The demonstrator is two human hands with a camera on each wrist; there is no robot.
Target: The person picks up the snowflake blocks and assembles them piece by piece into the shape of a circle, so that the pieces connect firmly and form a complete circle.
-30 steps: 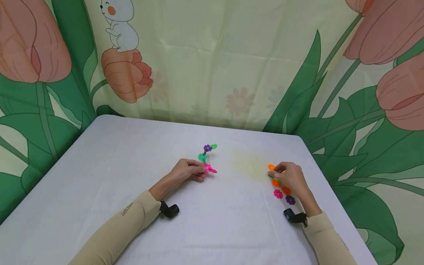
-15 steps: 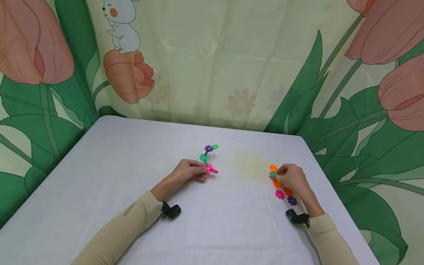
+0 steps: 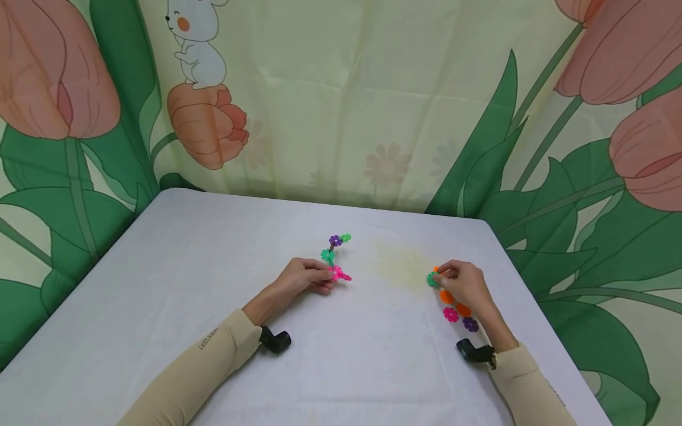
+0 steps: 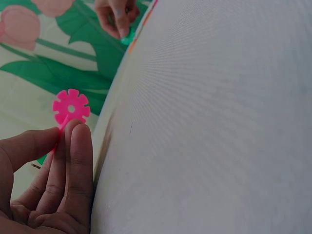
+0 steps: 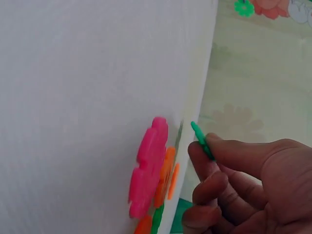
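Note:
My left hand [image 3: 306, 276] pinches a pink notched snowflake disc [image 3: 335, 272] between thumb and fingers. Joined to it is a chain with another pink disc [image 4: 71, 106], a teal disc [image 3: 327, 255], a brownish one seen edge-on, a purple disc [image 3: 335, 240] and a light green disc [image 3: 346, 238]. At the right of the table, my right hand [image 3: 465, 284] holds a green disc [image 5: 202, 140] by its edge between thumb and forefinger. In the right wrist view that disc appears nearly edge-on, apart from the table.
Under and beside the right hand lie loose discs: orange discs [image 3: 446, 296], a pink one [image 3: 450, 314] and a purple one [image 3: 471, 324]. A white cloth covers the table [image 3: 373, 355]. Behind it hangs a curtain [image 3: 330, 118] printed with tulips.
The right hand has picked up the green disc from among the loose discs and turned it toward view, shifting slightly left. My left hand and the chain stay nearly still.

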